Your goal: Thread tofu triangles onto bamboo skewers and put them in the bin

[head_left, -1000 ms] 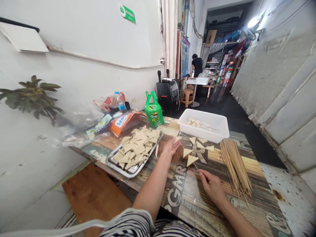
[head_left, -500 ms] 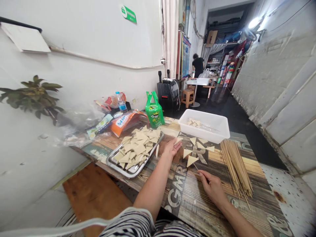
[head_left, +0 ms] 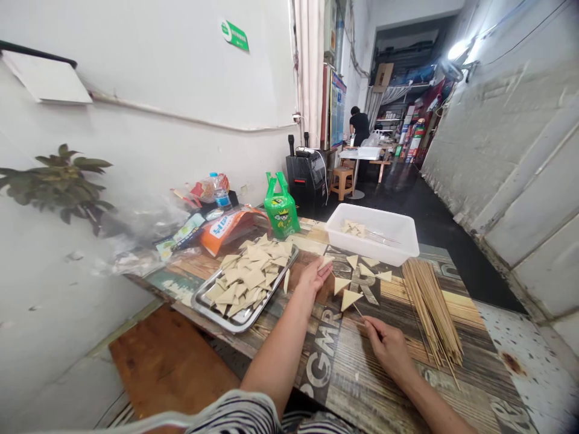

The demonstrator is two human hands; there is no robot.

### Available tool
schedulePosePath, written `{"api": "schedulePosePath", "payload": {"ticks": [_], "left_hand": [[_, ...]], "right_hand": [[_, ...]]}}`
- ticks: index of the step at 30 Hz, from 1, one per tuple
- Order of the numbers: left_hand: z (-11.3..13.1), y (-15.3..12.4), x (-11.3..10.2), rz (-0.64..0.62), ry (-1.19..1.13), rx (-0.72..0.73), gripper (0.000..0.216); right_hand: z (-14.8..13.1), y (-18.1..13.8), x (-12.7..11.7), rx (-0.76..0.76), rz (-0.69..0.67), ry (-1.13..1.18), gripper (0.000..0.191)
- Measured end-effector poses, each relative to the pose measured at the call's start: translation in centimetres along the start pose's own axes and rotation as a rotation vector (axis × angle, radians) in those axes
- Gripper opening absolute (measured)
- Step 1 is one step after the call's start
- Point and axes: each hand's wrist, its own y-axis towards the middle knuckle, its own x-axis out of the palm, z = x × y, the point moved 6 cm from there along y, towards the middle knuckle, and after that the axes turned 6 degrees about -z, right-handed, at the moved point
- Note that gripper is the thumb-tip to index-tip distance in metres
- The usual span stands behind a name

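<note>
My right hand (head_left: pixel 389 345) pinches the lower end of a thin bamboo skewer (head_left: pixel 358 311). Two pale triangular slices, which look like tofu, sit along it: a nearer slice (head_left: pixel 350 299) and a farther slice (head_left: pixel 341 284). At the skewer's far end my left hand (head_left: pixel 312 277) holds another triangular slice (head_left: pixel 325 261) in its fingers; whether the tip has pierced it is too small to tell. Left of that hand, a metal tray (head_left: pixel 246 324) carries a heap of the same slices. A single slice (head_left: pixel 286 281) leans by the tray's right edge.
Several loose slices (head_left: pixel 366 270) lie beyond my hands, before a white plastic tub (head_left: pixel 409 246) with slices and skewers inside. A bundle of bamboo skewers (head_left: pixel 432 313) rests at right. A green bag (head_left: pixel 283 211) and orange packet (head_left: pixel 226 229) stand behind the tray. A person (head_left: pixel 359 125) is far back.
The view has shifted slightly. Both hands keep nearly the same place and hold on the slice and the skewer.
</note>
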Motion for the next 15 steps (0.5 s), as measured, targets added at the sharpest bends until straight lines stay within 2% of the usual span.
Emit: {"api": "schedulePosePath", "payload": {"ticks": [15], "left_hand": [[0.10,0.34,-0.25,0.005,-0.020,-0.006,0.008]], "right_hand": [[0.05,-0.03,0.04,0.014,-0.018,0.017,0.035]]}}
